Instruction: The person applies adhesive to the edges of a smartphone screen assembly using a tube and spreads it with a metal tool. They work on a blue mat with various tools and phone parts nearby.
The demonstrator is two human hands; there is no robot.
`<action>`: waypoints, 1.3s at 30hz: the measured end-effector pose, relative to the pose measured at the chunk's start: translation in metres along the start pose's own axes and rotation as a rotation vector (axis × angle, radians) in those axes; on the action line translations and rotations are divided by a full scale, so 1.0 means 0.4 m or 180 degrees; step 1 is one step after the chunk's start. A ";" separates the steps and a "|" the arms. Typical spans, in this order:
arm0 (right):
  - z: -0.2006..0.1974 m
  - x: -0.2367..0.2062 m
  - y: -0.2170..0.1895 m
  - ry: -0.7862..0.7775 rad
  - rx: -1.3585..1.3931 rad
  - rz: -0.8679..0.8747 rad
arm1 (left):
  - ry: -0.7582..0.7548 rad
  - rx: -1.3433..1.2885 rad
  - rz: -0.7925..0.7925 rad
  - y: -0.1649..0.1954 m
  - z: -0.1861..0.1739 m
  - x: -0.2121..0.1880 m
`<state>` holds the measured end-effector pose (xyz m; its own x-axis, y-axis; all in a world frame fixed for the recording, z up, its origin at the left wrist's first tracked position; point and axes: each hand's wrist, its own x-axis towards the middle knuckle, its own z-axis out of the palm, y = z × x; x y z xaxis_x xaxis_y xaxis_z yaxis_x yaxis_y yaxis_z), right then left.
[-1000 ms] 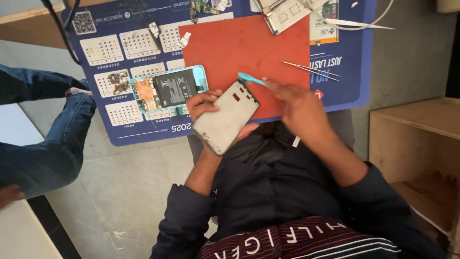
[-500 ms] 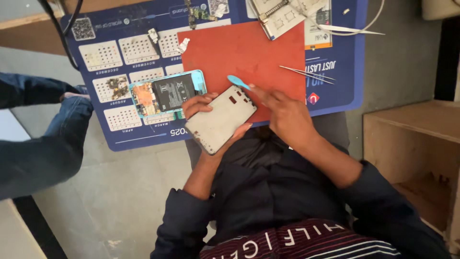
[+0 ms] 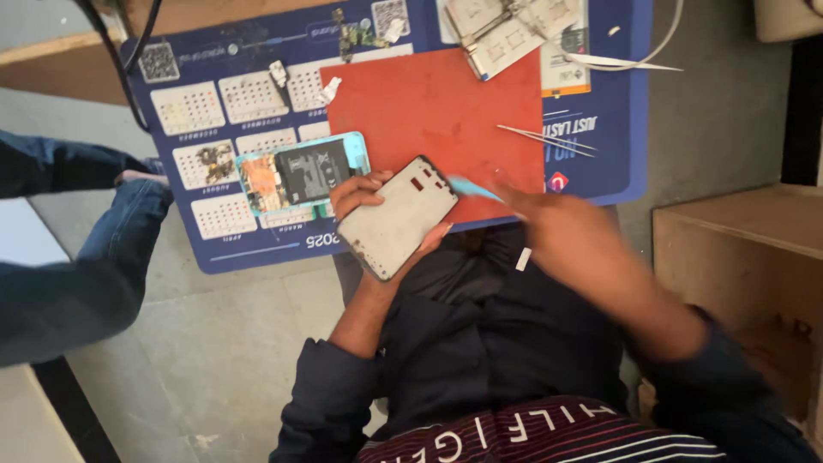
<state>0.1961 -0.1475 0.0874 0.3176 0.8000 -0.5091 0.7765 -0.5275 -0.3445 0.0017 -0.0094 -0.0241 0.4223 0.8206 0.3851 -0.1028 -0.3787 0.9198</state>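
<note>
My left hand holds a pale phone back frame tilted over my lap, at the near edge of a blue work mat. My right hand, blurred by motion, grips a thin light-blue pry tool whose tip sits by the frame's right edge. Just left of the frame, an opened phone with a teal rim and bare circuit boards lies on the mat. A red pad covers the mat's middle.
Metal tweezers rest on the red pad's right side. Small parts and a white cable lie at the mat's far end. Another person's jeans-clad legs are at the left. A wooden box stands at the right.
My right hand has slid right and nearer to me with the pry tool, along the frame's edge. The view has shifted slightly; the left hand keeps the frame.
</note>
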 end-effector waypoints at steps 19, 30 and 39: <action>-0.047 0.102 0.166 0.2352 -0.0445 -0.0921 | 0.0019 -0.3565 -0.2079 0.051 -0.012 0.036; 0.051 0.126 0.229 0.2350 -0.0085 -0.1084 | -0.0519 -0.3744 -0.1580 0.272 0.045 0.231; 0.061 0.129 0.247 0.2390 0.0051 -0.1061 | -0.0239 -0.3918 -0.1364 0.385 0.009 0.226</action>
<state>0.2760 -0.1655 0.0079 0.3556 0.8906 0.2834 0.8884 -0.2279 -0.3984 0.0271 0.0047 0.1522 0.6718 0.7367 0.0776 -0.6834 0.5760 0.4485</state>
